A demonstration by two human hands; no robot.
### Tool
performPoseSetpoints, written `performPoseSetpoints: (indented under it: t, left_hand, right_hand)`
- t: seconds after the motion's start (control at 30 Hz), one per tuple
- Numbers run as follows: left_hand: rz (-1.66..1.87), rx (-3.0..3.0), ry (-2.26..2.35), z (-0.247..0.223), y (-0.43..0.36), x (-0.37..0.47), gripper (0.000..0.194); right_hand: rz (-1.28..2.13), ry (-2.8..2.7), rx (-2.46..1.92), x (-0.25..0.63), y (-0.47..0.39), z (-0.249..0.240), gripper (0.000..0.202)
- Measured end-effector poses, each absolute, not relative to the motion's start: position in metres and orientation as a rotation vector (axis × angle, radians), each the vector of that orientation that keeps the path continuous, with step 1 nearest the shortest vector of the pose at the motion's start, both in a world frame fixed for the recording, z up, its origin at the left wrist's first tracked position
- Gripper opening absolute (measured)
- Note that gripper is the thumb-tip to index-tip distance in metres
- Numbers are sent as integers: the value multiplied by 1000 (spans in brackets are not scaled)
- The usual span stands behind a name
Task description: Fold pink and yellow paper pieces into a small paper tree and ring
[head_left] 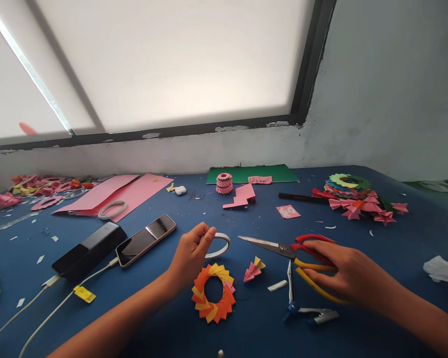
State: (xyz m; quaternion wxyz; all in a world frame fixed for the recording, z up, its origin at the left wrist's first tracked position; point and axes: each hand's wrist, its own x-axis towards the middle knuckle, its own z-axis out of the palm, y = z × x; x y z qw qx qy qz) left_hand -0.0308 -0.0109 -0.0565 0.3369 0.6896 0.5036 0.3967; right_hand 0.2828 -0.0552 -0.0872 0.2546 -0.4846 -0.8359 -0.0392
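Between its thumb and fingers, my left hand [192, 251] pinches a white roll of tape [227, 243]. Scissors [280, 248] with red and yellow handles are gripped in my right hand [353, 271], their blades pointing left toward the tape, apart from it and nearly together. Just below my left hand lies a ring of folded orange and yellow paper [224, 311]. A small folded pink and yellow paper piece [253, 270] sits between the hands. Under the scissors are a short white strip [277, 286] and a white-and-blue tool [293, 308] I cannot name.
On the left lie a phone [146, 240] and a black power bank [89, 251] with white cables. Pink paper sheets [145, 191] carry another tape roll [112, 210]. Further back are a pink paper stack [224, 184] and a green board [283, 174]; folded paper flowers [373, 206] are at right.
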Motion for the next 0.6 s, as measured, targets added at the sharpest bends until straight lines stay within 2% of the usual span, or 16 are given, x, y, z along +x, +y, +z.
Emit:
performPoseSetpoints:
  t: [0.23, 0.6]
  left_hand:
    - [1027, 1595, 1266, -49, -9, -28, 39]
    - [881, 1496, 1228, -47, -14, -27, 15]
  right_hand:
    - [-90, -2268, -1337, 283, -56, -89, 37]
    - [-166, -2259, -1297, 285, -56, -91, 36]
